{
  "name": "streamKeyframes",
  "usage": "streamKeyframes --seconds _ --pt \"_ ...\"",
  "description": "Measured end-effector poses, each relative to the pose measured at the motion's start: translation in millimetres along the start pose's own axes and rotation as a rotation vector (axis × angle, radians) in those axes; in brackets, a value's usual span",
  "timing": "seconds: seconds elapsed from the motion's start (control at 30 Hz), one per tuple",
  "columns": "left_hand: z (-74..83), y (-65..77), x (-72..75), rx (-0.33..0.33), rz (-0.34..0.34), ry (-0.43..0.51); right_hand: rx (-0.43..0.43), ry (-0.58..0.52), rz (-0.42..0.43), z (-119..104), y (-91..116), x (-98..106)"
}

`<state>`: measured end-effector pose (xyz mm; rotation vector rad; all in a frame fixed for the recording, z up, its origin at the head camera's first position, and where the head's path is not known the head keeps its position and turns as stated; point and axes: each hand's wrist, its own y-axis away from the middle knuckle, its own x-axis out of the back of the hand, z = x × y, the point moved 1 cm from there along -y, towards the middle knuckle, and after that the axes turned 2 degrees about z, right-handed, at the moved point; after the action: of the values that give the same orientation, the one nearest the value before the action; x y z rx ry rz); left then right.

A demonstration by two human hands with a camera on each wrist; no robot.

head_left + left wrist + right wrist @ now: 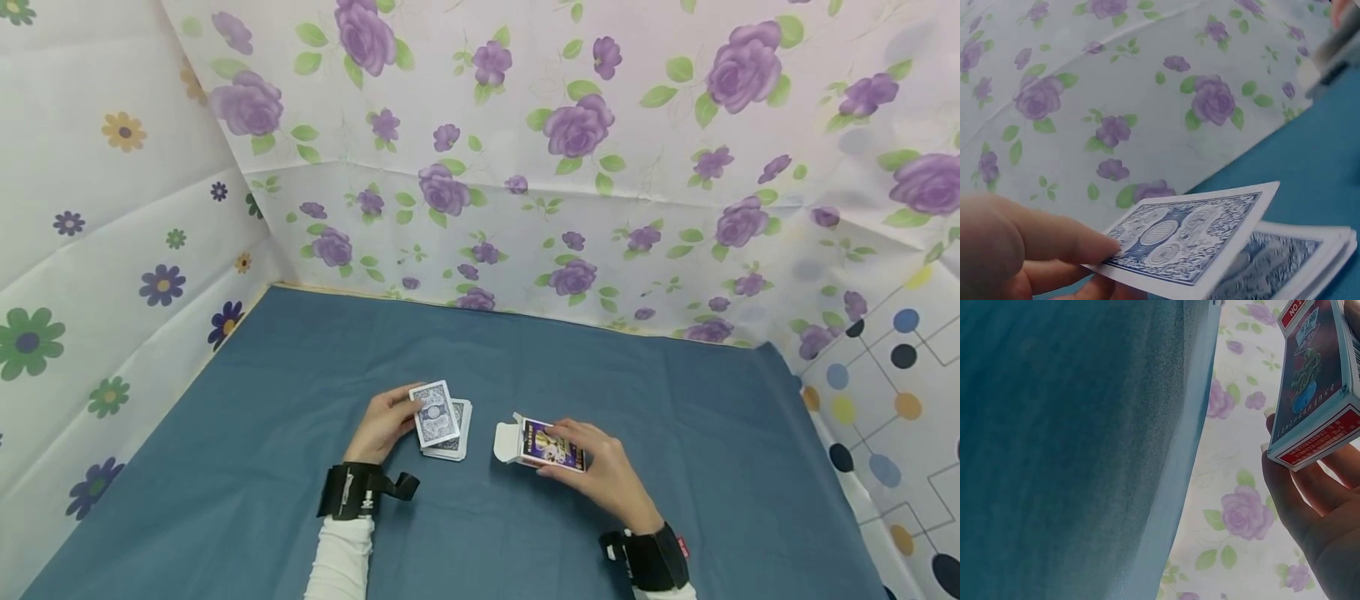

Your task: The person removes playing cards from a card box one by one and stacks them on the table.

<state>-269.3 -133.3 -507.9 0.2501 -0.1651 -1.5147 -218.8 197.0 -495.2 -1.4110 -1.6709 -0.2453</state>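
My left hand (384, 423) pinches a blue-backed playing card (434, 413) at its left edge, the thumb on its patterned back. Below and to the right of that card lies a small stack of playing cards (459, 448), backs up, partly covered by it. In the left wrist view the held card (1179, 240) tilts above the stack (1279, 259). My right hand (603, 467) grips a card box (553, 444) between thumb and fingers, its white flap (507, 442) open toward the cards. The right wrist view shows the box's red-labelled end (1322, 434).
A blue cloth (285, 400) covers the table. Flowered sheets (510, 167) hang behind it and on the left, and a dotted sheet (885, 400) hangs on the right. Black straps (351, 492) circle both wrists.
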Motion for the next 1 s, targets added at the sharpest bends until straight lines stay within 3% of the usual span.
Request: streamKeyframes --seconds 0.23,0.37,0.57,0.7,1.0 --pt "-7.2 -0.4 -10.3 -0.082 0.197 -0.214 -0.002 -0.002 -0.002 0 -1 0" --pt "-8.7 1.4 -16.6 -0.139 0.252 -0.283 0.001 -0.004 0.000 0 -1 1" --pt "-12.4 3.5 -22.1 -0.216 0.340 -0.471 0.000 -0.005 -0.003 0 -1 0" --pt "-13.9 3.6 -23.8 -0.242 0.366 -0.545 -0.010 -0.001 -0.009 0 0 -1" --pt "-12.7 5.2 -26.2 -0.286 0.341 -0.576 -0.022 -0.004 -0.017 -1 -1 0"
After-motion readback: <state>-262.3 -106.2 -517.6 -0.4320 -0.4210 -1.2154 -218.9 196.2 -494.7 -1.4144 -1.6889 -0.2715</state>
